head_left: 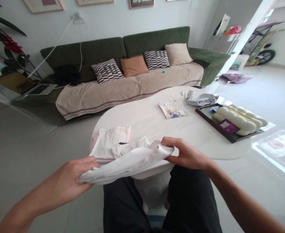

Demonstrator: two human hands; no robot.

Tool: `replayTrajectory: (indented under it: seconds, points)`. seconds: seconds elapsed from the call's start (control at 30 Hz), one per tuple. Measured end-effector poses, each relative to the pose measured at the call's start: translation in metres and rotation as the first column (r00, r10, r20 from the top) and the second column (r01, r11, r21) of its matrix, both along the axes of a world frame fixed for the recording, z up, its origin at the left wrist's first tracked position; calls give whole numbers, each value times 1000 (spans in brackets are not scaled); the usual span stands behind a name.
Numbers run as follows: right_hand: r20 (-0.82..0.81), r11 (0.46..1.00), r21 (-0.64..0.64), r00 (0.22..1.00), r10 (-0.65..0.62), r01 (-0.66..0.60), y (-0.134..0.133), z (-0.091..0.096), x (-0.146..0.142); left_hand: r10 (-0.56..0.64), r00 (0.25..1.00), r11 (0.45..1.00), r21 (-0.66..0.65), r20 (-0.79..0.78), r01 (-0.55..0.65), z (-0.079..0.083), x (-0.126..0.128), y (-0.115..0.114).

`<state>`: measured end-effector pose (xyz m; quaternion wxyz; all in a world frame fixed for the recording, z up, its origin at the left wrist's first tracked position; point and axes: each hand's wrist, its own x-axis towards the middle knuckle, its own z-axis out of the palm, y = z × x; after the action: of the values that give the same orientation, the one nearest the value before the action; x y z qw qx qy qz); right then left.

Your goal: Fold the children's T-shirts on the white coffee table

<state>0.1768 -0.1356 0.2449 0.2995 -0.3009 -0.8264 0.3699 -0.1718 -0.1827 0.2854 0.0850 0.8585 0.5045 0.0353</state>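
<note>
A white garment [130, 163] is stretched between my two hands above the near edge of the table, and whether it is a shirt I cannot tell. My left hand [78, 173] is closed on its left end, thumb and fingers pinching the fabric. At the other end my right hand [182, 152] grips a bunched edge. Just behind it, on the tabletop, lies a folded white cloth with pink stripes [110, 136], partly covered by the garment. Farther back sits a folded white T-shirt with a small print [173, 109].
On the white oval table [137, 118], a dark-edged tray [215, 124] at the right holds a cream puffy object [239, 118] with a purple label. A crumpled plastic bag [202, 99] is behind it. A green sofa [103, 48] with cushions stands beyond; a laptop [39, 89] is at left.
</note>
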Motion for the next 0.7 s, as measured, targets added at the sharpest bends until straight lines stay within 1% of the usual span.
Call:
replayTrajectory:
  seconds: [0.07, 0.1, 0.17, 0.23, 0.3, 0.33, 0.4, 0.43, 0.47, 0.53, 0.6, 0.63, 0.67, 0.7]
  points:
    - [-97, 991, -106, 991, -89, 79, 5, 20, 23, 39, 989, 998, -48, 140, -32, 17, -4, 15]
    - [-132, 983, -156, 984, -119, 98, 12, 28, 33, 61, 977, 996, -76, 202, -47, 22, -5, 26]
    - [-125, 967, -231, 982, -143, 111, 33, 35, 47, 128, 947, 990, -89, 295, -106, 25, -3, 59]
    - [-24, 950, -265, 984, -179, 166, 61, 36, 55, 150, 927, 983, -151, 344, -103, 21, 5, 98]
    - [70, 927, -248, 960, -271, 280, 92, 35, 58, 183, 909, 978, -165, 374, -129, 16, 18, 138]
    - [90, 913, -224, 940, -328, 340, 107, 36, 59, 199, 895, 978, -140, 398, -155, 15, 25, 155]
    - [37, 882, -134, 892, -451, 452, 132, 46, 62, 184, 871, 981, -32, 456, -190, 21, 36, 181]
    - [-19, 865, -77, 866, -499, 497, 141, 53, 64, 145, 863, 979, 53, 485, -195, 28, 41, 189]
    - [-81, 845, -21, 841, -535, 535, 146, 63, 67, 99, 861, 969, 148, 498, -198, 36, 45, 194]
    - [-193, 786, 106, 788, -584, 609, 147, 81, 73, 48, 881, 923, 317, 471, -220, 55, 50, 193]
    - [-227, 713, 241, 752, -618, 659, 135, 91, 81, 88, 905, 872, 407, 417, -273, 66, 55, 181]
    - [-220, 667, 310, 734, -643, 678, 125, 90, 85, 117, 913, 858, 424, 392, -292, 67, 57, 173]
    - [-201, 624, 373, 716, -669, 687, 114, 84, 89, 126, 921, 855, 430, 368, -289, 62, 59, 163]
    - [-174, 593, 417, 701, -692, 689, 103, 73, 93, 110, 931, 863, 431, 348, -262, 52, 62, 153]
